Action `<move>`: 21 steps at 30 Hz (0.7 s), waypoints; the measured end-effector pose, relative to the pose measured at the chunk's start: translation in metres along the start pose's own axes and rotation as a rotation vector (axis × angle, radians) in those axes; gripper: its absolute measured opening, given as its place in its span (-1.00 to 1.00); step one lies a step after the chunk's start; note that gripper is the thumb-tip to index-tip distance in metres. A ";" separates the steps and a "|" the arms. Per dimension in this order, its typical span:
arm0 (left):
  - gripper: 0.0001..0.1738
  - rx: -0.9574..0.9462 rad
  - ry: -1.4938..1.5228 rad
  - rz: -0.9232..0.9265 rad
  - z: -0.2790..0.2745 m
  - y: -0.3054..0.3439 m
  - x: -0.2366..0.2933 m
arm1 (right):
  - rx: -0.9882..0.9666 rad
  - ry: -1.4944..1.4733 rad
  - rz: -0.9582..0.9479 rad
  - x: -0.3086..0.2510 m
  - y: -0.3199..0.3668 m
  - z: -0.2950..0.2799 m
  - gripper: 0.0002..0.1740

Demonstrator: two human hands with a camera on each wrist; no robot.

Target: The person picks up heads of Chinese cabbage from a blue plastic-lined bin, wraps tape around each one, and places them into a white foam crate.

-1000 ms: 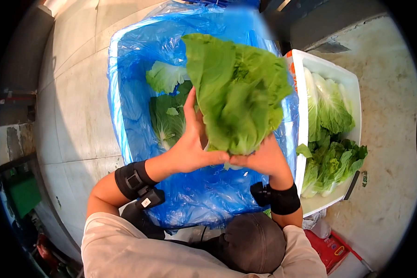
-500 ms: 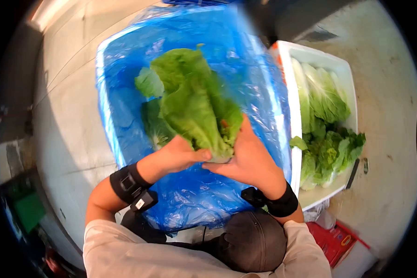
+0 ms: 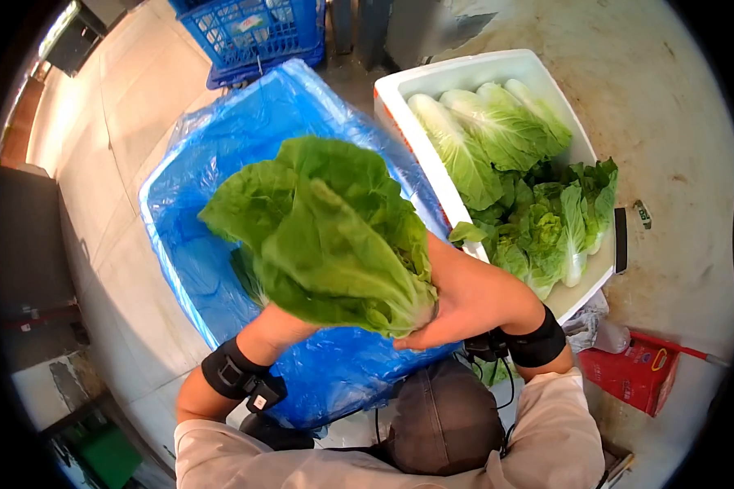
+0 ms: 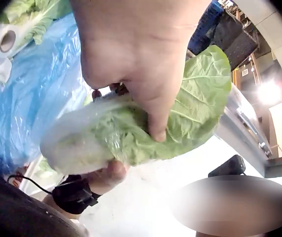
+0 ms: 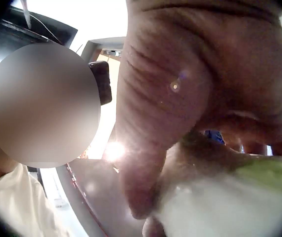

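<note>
Both hands hold up one Chinese cabbage [image 3: 326, 244], its broad green leaves spread toward the upper left and its pale base toward the right. My right hand [image 3: 477, 297] grips the base, thumb beneath it. Leaves hide most of my left hand [image 3: 281, 326] in the head view. From the left wrist, that left hand [image 4: 136, 54] lies over the cabbage [image 4: 126, 131] with a digit pressed on a leaf. Up close in the right wrist view, the right hand [image 5: 205, 74] curls about the whitish base [image 5: 220, 207]. Below is a bin lined with blue plastic [image 3: 187, 244].
A white foam box [image 3: 391, 94] to the right holds several pale cabbages [image 3: 497, 122] and leafy darker greens [image 3: 538, 232]. Behind the bin stands a blue crate [image 3: 257, 37]. A red bag [image 3: 628, 371] lies at lower right on the floor.
The cabbage has been turned in the hands, its leaves swinging leftward and its base to the right. The head view has shifted, bringing the blue crate into sight.
</note>
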State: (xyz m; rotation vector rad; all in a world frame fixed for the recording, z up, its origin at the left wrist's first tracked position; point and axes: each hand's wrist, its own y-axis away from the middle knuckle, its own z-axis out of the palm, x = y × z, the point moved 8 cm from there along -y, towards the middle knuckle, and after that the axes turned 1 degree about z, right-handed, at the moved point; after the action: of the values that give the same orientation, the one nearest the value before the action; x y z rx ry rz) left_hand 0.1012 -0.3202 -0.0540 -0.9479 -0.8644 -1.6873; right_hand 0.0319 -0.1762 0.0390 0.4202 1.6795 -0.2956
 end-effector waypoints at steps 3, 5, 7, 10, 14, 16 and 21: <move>-0.19 0.046 -0.030 0.033 0.025 -0.030 0.012 | 0.084 0.050 -0.047 -0.011 0.018 -0.022 0.05; -0.22 0.026 -0.120 0.085 0.041 -0.043 0.019 | 0.099 0.163 -0.087 -0.013 0.035 -0.038 0.04; -0.29 0.053 -0.090 0.149 0.069 -0.056 0.039 | 0.183 0.222 -0.153 -0.014 0.053 -0.054 0.02; -0.29 -0.029 -0.172 0.239 0.103 -0.079 0.059 | 0.281 -0.047 -0.034 -0.003 0.073 -0.074 -0.07; -0.25 0.003 -0.252 0.235 0.132 -0.118 0.073 | 0.438 0.182 -0.050 -0.023 0.090 -0.106 -0.31; -0.19 0.019 -0.475 0.312 0.137 -0.138 0.084 | 0.424 0.206 -0.015 -0.013 0.087 -0.120 -0.32; 0.05 -0.051 -0.542 0.434 0.174 -0.193 0.121 | 0.673 0.109 -0.181 -0.015 0.088 -0.176 -0.35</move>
State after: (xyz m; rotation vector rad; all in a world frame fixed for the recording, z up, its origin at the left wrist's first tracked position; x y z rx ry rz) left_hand -0.0760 -0.1652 0.1092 -1.5433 -0.8787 -1.0969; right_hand -0.0847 -0.0239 0.0841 0.7901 1.6973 -0.9989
